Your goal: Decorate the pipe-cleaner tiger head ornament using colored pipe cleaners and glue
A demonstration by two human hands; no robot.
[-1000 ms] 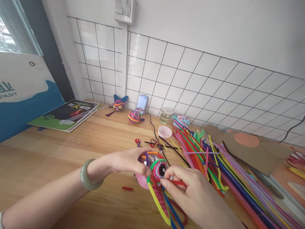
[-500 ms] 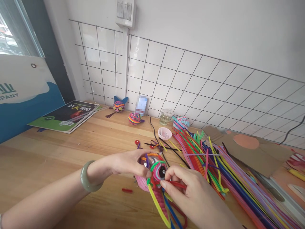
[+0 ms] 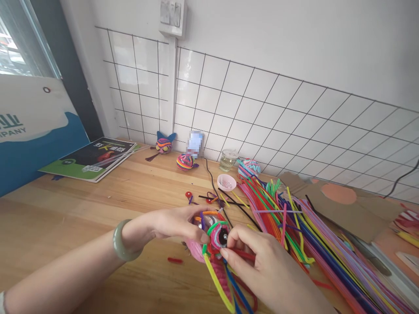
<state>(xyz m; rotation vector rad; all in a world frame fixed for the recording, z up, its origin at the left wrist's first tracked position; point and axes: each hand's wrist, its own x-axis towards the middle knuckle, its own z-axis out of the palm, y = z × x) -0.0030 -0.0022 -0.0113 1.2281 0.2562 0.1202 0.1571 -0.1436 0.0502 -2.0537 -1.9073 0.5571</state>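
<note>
A colourful pipe-cleaner figure (image 3: 218, 272) is held above the table's near side, with a round black-centred eye in pink and grey rings facing up. My left hand (image 3: 178, 223) wraps round its far left side, thumb pressed beside the eye; some fingers are hidden behind it. Thumb and forefinger of my right hand (image 3: 262, 257) pinch at the eye's lower right edge. A red pipe cleaner (image 3: 244, 254) runs through the right hand's grip. Yellow and blue pipe cleaners hang from the figure toward me. A short red piece (image 3: 175, 260) lies on the table to the left.
Bundles of pipe cleaners (image 3: 327, 244) spread along the right. Behind are a pink bowl (image 3: 226, 182), a lidded glass cup (image 3: 228, 160), a phone (image 3: 195, 144) and finished-looking striped figures (image 3: 163, 145). A book (image 3: 91, 159) lies at left; cardboard (image 3: 356, 218) at right.
Both hands keep nearly the same hold on the figure. My left wrist with its bracelet has shifted slightly right and up. A red strip now shows beside my right forearm.
</note>
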